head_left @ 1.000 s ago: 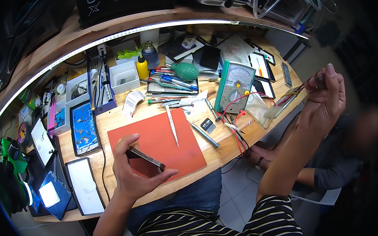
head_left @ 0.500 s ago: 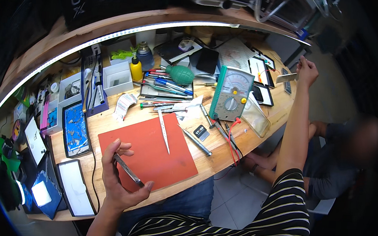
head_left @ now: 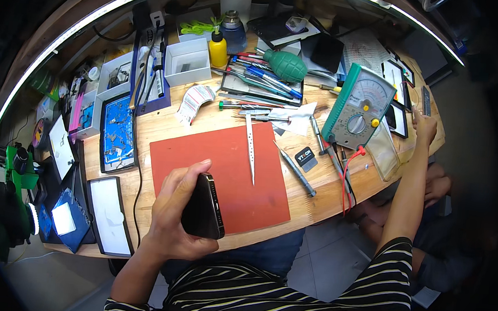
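My left hand [head_left: 177, 208] is closed around the edges of a black smartphone [head_left: 204, 207], its screen dark and its port edge tilted up. The phone is above the near part of a red-brown work mat [head_left: 229, 197]. White tweezers [head_left: 250, 153] lie on the mat. At the far right end of the bench, my right hand [head_left: 425, 126] is stretched out low with its fingers closed, beside a slim dark grey rectangular object [head_left: 426, 101]. What those fingers hold, if anything, cannot be made out.
Right of the mat are a pen-shaped metal tool [head_left: 298, 171] and a green-sided analog multimeter [head_left: 359, 108] with red and black leads. Behind stand a green air blower [head_left: 287, 66], a yellow bottle [head_left: 217, 49] and white boxes [head_left: 187, 61]. A person [head_left: 446, 227] sits at the right.
My left hand has turned the phone so its dark face shows. My right hand has come down to the bench end; the thin flat piece it held up no longer shows. The view has shifted.
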### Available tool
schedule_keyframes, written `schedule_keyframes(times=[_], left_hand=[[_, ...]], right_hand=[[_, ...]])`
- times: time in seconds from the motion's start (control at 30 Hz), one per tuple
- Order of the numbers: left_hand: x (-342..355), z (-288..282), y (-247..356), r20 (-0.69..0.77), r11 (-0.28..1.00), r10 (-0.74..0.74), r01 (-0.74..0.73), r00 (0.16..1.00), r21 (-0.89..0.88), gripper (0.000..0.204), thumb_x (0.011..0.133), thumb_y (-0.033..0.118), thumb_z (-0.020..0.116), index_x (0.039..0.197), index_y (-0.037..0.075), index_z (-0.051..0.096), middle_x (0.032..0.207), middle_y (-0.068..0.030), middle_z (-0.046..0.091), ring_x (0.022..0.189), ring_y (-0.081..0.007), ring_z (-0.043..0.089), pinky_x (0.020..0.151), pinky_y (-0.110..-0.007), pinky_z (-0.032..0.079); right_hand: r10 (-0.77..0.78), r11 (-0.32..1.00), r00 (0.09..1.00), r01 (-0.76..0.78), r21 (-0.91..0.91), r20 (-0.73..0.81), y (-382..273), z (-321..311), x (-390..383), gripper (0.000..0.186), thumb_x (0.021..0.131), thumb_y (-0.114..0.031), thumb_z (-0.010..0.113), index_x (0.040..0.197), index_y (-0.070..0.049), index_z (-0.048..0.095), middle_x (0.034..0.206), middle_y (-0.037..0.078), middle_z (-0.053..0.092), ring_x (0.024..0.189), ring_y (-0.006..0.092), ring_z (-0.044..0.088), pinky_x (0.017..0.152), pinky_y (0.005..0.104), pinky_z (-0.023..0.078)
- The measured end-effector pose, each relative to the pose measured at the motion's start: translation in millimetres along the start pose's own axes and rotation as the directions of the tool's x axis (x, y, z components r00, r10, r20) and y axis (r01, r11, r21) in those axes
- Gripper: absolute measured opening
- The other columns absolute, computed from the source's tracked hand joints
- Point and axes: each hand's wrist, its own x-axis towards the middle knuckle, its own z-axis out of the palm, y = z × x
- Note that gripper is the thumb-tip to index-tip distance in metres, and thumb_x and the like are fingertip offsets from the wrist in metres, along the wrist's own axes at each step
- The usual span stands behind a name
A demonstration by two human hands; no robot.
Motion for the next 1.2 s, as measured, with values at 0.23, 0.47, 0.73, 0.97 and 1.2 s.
schedule_keyframes(times=[0.23,0.47,0.73,0.97,1.2], left_hand=[[0.2,-10.1,-10.3,0.007,0.978,0.042,-0.043,0.999,0.203,0.086,0.050,0.014,0.077,0.130,0.000,0.048,0.110,-0.0156,0.056,0.096,-0.0327,0.055,0.085,-0.041,0.043],[-4.4,-22.4,-22.5,0.054,0.983,0.120,-0.127,0.991,0.134,0.086,0.053,0.017,0.081,0.129,-0.001,0.046,0.106,-0.0150,0.054,0.092,-0.0278,0.055,0.081,-0.036,0.045],[-9.2,-42.2,-36.8,0.046,0.988,0.149,-0.146,0.988,-0.049,0.087,0.055,0.015,0.078,0.134,0.003,0.042,0.116,-0.0158,0.052,0.105,-0.0330,0.052,0.092,-0.040,0.042],[-6.8,-37.6,-46.3,0.000,0.950,0.273,-0.270,0.962,-0.158,0.086,0.056,0.018,0.077,0.133,0.002,0.044,0.111,-0.0149,0.053,0.100,-0.0313,0.053,0.088,-0.039,0.042],[-6.1,-35.7,-43.9,-0.036,0.932,0.281,-0.281,0.959,-0.229,0.082,0.054,0.011,0.075,0.131,0.004,0.045,0.111,-0.0132,0.055,0.099,-0.0310,0.054,0.089,-0.040,0.043]], right_hand=[[0.013,0.917,0.990,0.043,0.396,-0.138,-41.6,-62.0,-110.4,0.036,0.081,-0.037,0.076,0.084,-0.001,0.071,0.073,0.004,0.067,0.061,0.0110,0.061,0.057,0.0210,0.043],[-0.582,0.750,0.754,0.351,0.562,0.306,-112.4,-72.3,-342.1,0.022,0.078,-0.013,0.077,0.093,-0.001,0.068,0.081,0.005,0.064,0.065,0.0114,0.054,0.058,0.0242,0.042],[-0.520,0.838,0.726,0.332,0.432,0.450,-145.7,-53.7,-365.9,0.013,0.083,-0.007,0.070,0.088,0.003,0.062,0.078,0.011,0.060,0.065,0.0198,0.058,0.063,0.0317,0.047],[-0.686,0.331,0.291,-0.692,0.641,0.667,-194.1,-82.8,-418.8,0.022,0.095,-0.022,0.061,0.096,-0.005,0.047,0.059,-0.004,0.044,0.044,0.0013,0.034,0.039,0.0198,0.025],[-0.814,0.391,0.090,-0.646,0.655,0.574,-259.9,-90.1,-459.1,0.029,0.086,-0.023,0.076,0.077,-0.008,0.053,0.068,-0.008,0.046,0.061,0.0002,0.043,0.051,0.0175,0.032]])
